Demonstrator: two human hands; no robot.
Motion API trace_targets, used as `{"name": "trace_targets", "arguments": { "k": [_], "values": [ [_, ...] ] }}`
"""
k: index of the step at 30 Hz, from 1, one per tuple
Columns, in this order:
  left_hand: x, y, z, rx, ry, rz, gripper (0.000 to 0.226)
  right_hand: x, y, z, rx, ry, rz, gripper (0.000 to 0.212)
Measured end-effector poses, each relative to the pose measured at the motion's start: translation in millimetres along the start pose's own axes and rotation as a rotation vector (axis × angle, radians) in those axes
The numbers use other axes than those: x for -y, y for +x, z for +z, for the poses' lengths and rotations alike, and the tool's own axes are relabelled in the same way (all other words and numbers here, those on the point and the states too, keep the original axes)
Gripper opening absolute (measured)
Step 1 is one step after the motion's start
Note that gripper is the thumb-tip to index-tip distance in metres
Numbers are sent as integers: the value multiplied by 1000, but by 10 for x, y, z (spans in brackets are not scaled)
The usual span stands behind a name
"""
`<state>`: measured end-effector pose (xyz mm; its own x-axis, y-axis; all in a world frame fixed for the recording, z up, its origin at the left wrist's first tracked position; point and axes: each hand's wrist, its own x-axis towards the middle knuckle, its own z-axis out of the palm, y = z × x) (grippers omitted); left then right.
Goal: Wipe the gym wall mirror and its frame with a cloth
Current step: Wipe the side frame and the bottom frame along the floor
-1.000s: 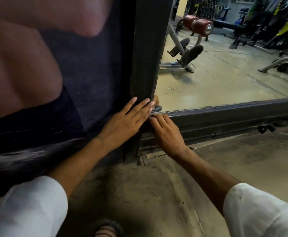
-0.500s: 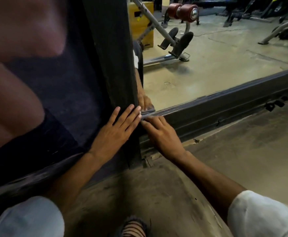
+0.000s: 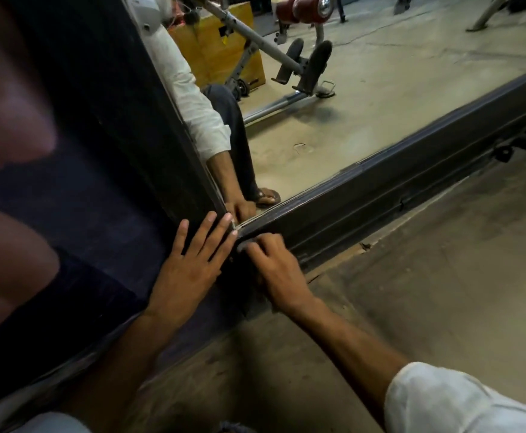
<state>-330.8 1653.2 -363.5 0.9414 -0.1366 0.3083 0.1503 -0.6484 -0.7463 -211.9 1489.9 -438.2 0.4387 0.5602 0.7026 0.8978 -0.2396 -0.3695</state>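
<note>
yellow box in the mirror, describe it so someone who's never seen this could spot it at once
Start at the mirror in its dark frame and look to the top left of the glass. There, behind the slanted grey bar of a reflected exercise machine, stands the yellow box. It is the only bright yellow, square-sided thing there.

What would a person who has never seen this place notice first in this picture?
Two bare hands meet at the lower corner of the dark mirror frame: the left hand lies flat with spread fingers on the upright post, and the right hand presses down on the bottom rail beside it. Above them, the mirror reflects a concrete gym floor, a yellow box and a bench machine.
</note>
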Motion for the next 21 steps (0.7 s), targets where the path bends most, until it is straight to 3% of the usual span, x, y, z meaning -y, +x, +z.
{"name": "trace_targets", "arguments": {
  "k": [3,5,9,11,13,16,17,21],
  "values": [
    [-9,3,-38,19,-35,8,94,-526,64,-291,-269,33,513,34],
    [-68,47,-53,12,-8,92,89,-740,167,-467,-380,29,665,37],
    [-255,403,-103,-35,-14,223,85,-398,260,-443,-160,29,219,41],
    [-265,565,-96,-22,-26,251,90,-424,253,-450,-94,-12,88,43],
    [-212,627,-61,-20,-50,260,97,-680,295,-533,-151,-40,160,41],
    [-199,601,-14,-26,-55,272,103,-902,329,-625,-314,-1,475,39],
    [-230,595,-18,-25,-47,264,104,-847,345,-592,-329,-3,498,38],
    [-334,584,-29,-3,-30,218,98,-616,259,-412,-142,-52,192,40]
  ]
}}
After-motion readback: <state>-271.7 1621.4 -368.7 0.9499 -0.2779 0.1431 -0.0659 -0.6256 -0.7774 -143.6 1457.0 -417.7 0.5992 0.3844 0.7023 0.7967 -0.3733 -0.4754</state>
